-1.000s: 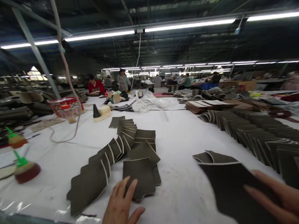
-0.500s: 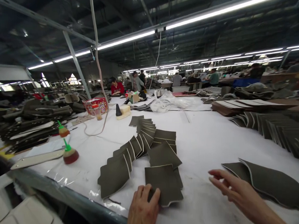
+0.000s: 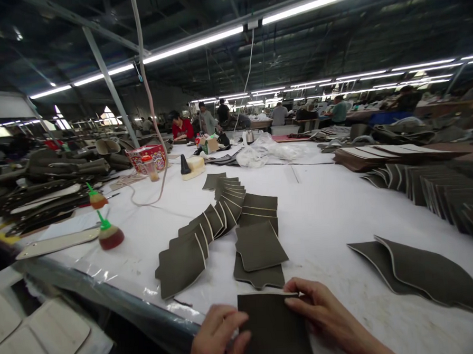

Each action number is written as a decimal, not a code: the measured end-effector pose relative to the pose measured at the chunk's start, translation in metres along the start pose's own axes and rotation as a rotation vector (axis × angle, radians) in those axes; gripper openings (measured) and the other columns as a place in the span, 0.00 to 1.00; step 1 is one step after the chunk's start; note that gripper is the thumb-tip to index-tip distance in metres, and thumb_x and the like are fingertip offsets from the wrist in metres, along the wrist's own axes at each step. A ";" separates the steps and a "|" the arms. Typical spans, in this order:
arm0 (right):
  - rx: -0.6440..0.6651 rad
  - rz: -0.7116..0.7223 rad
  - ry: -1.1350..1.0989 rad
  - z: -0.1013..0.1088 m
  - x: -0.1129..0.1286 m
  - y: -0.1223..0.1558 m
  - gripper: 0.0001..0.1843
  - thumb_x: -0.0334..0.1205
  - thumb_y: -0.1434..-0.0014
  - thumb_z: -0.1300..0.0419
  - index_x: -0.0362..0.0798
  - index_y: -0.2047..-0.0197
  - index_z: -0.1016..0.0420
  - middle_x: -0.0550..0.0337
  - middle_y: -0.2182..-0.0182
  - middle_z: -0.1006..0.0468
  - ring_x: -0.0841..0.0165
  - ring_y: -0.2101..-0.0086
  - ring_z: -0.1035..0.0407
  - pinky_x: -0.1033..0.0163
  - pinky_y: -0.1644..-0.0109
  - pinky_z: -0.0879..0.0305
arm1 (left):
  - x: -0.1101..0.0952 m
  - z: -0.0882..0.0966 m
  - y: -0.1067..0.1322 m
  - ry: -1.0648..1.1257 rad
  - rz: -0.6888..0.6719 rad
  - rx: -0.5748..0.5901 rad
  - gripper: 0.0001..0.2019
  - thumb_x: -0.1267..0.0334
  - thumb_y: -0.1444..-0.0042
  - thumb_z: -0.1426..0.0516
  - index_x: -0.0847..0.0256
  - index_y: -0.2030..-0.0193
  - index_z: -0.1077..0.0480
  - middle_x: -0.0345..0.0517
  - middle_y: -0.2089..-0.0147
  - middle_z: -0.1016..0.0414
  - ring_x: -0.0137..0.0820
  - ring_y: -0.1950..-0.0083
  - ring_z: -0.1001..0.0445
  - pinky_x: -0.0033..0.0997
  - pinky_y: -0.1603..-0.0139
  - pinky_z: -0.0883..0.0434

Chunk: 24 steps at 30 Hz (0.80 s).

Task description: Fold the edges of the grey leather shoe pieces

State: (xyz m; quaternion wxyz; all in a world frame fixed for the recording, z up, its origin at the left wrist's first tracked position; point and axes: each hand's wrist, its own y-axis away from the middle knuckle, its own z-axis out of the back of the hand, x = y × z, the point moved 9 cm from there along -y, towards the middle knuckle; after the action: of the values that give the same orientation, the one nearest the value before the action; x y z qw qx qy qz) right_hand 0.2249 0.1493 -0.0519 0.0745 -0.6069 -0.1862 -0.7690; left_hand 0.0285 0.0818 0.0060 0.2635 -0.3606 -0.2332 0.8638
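Note:
A dark olive leather-like panel [image 3: 274, 323] with a pale cut edge lies close to me at the bottom of the view. My right hand [image 3: 317, 307] pinches its upper right corner between thumb and fingers. At its left edge is my left hand [image 3: 219, 334], fingers bent and apart, the fingertips overlapping the edge; it looks slightly blurred. Just beyond lie two overlapping panels of the same kind [image 3: 260, 247]. A fanned row of similar panels [image 3: 181, 267] curves away on the left. The lower part of the near panel is cut off by the frame.
Two larger curved panels [image 3: 432, 272] lie at right, below a long fanned stack [image 3: 439, 193]. Green-tipped bottles [image 3: 110, 237] stand at left near a pale strip [image 3: 57, 243]. A hanging cable [image 3: 146, 71] reaches the table. Several people work in the background.
The near panel has come toward me, away from the panels it overlapped. My right hand has moved left from beside the curved panels and taken its corner. My left hand has shifted slightly left.

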 end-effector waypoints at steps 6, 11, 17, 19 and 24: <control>0.143 -0.034 -0.034 -0.031 0.008 0.025 0.21 0.58 0.43 0.40 0.46 0.64 0.31 0.71 0.80 0.42 0.74 0.80 0.50 0.67 0.78 0.56 | 0.023 -0.016 -0.034 0.268 0.568 0.444 0.09 0.65 0.43 0.43 0.61 0.67 0.21 0.42 0.67 0.22 0.31 0.63 0.27 0.26 0.63 0.34; 0.152 -0.008 0.088 -0.035 0.013 0.037 0.17 0.54 0.39 0.42 0.47 0.62 0.28 0.65 0.74 0.35 0.70 0.73 0.43 0.67 0.73 0.47 | 0.025 -0.046 -0.014 0.508 0.708 0.707 0.09 0.65 0.51 0.42 0.65 0.70 0.21 0.36 0.77 0.30 0.25 0.72 0.36 0.23 0.73 0.44; 0.154 0.062 0.308 -0.039 0.024 0.041 0.12 0.49 0.37 0.45 0.50 0.64 0.27 0.63 0.71 0.28 0.66 0.69 0.36 0.64 0.66 0.41 | 0.027 -0.054 0.003 0.737 0.865 0.803 0.10 0.60 0.58 0.39 0.67 0.73 0.23 0.35 0.80 0.33 0.23 0.78 0.39 0.23 0.76 0.41; 0.164 0.091 0.376 -0.043 0.025 0.042 0.11 0.47 0.36 0.46 0.51 0.64 0.27 0.63 0.70 0.26 0.66 0.68 0.34 0.64 0.65 0.40 | 0.026 -0.057 0.010 0.788 0.919 0.824 0.11 0.59 0.61 0.39 0.66 0.74 0.24 0.36 0.81 0.31 0.24 0.79 0.37 0.23 0.76 0.39; 0.136 0.340 0.671 -0.057 0.040 0.055 0.12 0.34 0.34 0.50 0.55 0.53 0.28 0.57 0.57 0.27 0.65 0.64 0.28 0.62 0.60 0.34 | 0.029 -0.069 0.028 0.848 1.019 0.867 0.10 0.60 0.61 0.38 0.66 0.73 0.25 0.37 0.81 0.30 0.25 0.80 0.35 0.24 0.77 0.38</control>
State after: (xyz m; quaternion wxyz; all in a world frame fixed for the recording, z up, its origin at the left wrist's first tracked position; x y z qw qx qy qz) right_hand 0.1824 0.0820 -0.0141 0.2980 -0.3373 -0.0986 -0.8875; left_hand 0.0541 0.0935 -0.0686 0.0189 -0.5867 0.4380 0.6809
